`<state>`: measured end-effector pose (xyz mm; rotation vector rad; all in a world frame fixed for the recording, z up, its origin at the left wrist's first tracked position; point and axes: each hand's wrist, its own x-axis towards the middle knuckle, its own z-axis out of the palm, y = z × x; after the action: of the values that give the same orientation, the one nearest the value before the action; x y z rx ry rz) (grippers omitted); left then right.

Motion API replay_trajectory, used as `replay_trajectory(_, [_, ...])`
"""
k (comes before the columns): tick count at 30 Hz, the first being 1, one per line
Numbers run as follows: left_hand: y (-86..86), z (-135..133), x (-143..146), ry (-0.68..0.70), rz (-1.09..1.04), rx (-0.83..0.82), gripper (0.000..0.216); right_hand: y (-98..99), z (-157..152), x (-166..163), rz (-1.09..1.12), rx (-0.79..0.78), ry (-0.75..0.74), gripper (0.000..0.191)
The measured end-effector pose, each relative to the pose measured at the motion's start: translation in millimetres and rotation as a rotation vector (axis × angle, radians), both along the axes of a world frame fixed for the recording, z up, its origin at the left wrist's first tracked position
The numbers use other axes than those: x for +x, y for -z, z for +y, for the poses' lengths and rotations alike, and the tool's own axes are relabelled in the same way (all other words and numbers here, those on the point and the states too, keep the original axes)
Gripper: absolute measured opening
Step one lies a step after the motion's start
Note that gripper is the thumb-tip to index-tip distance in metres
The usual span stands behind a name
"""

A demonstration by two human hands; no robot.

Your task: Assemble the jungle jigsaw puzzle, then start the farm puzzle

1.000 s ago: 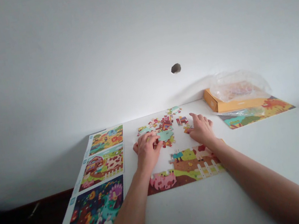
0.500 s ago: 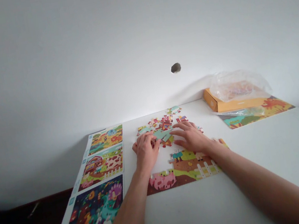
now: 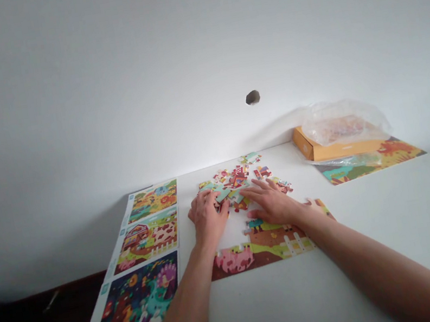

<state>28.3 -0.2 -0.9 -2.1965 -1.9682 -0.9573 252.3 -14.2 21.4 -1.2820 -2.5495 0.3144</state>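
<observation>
A pile of loose jigsaw puzzle pieces [image 3: 238, 177] lies on the white table in front of me, red, green and pale blue. At the pile's left edge, my left hand [image 3: 208, 216] rests with fingers apart and bent over some pieces. Opposite it, my right hand [image 3: 271, 202] lies open, palm down, fingers spread at the near right of the pile. Closer to me is a joined section of the puzzle [image 3: 268, 248] with a pink pig, brown ground and a white fence. My right hand and forearm cover part of that section. What lies beneath my palms is hidden.
Along the table's left side lies a reference sheet [image 3: 146, 244] with three printed pictures. At the back right, an orange box [image 3: 320, 150] carries a clear plastic bag [image 3: 342, 120]. Partly under it sits an animal picture puzzle [image 3: 349, 172]. The wall behind has a hole [image 3: 253, 97].
My right hand has shifted slightly left and nearer to me, its fingers still spread. My left hand has barely moved, its fingers a little wider apart over the pieces.
</observation>
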Motion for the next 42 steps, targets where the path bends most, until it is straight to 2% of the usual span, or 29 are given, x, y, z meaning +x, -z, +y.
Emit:
replay_trajectory(7, [0.4,0.3,-0.8,0.02,0.016,-0.013,0.026,1.1,3.4,1.2,0.044,0.107,0.185,0.048])
replay_trajectory(10, [-3.8,-4.4,2.1,0.142,0.062,0.0,0.025,3.8,3.6,0.6,0.031,0.143,0.253,0.047])
replay_trajectory(14, [-10.1,-11.8,7.1,0.354,0.114,-0.026,0.021,7.4,4.2,-0.3,0.013,0.175,0.349,0.031])
replay_trajectory(17, [-11.3,-13.2,8.2,0.371,0.099,-0.048,0.017,9.7,6.1,1.9,0.001,0.177,0.482,0.022])
replay_trajectory(20, [-10.3,-12.2,7.6,0.362,0.088,-0.055,0.015,9.2,7.6,4.6,-0.001,0.183,0.568,0.03])
replay_trajectory(22, [-9.8,-12.0,7.4,0.368,0.087,-0.061,0.014,6.5,6.7,4.1,0.028,0.177,0.51,0.032])
replay_trajectory(25, [-9.7,-12.7,8.2,0.36,0.094,-0.065,0.013,1.0,2.6,-0.6,0.063,0.14,0.273,0.036])
replay_trajectory(27, [-9.5,-12.6,8.6,0.329,0.095,-0.061,0.014,-1.7,-0.4,-4.4,0.052,0.12,0.171,0.042])
replay_trajectory(34, [-6.0,-8.4,5.7,0.256,0.099,-0.047,0.016,-3.9,-0.7,-3.9,-0.005,0.125,0.202,0.05])
replay_trajectory(38, [-6.5,-9.8,5.2,0.311,0.105,-0.063,0.019,-2.6,-0.5,-4.4,0.0,0.134,0.209,0.056])
replay_trajectory(42, [-9.3,-12.1,6.7,0.344,0.103,-0.091,0.027,1.6,-1.3,-7.8,-0.003,0.119,0.136,0.058])
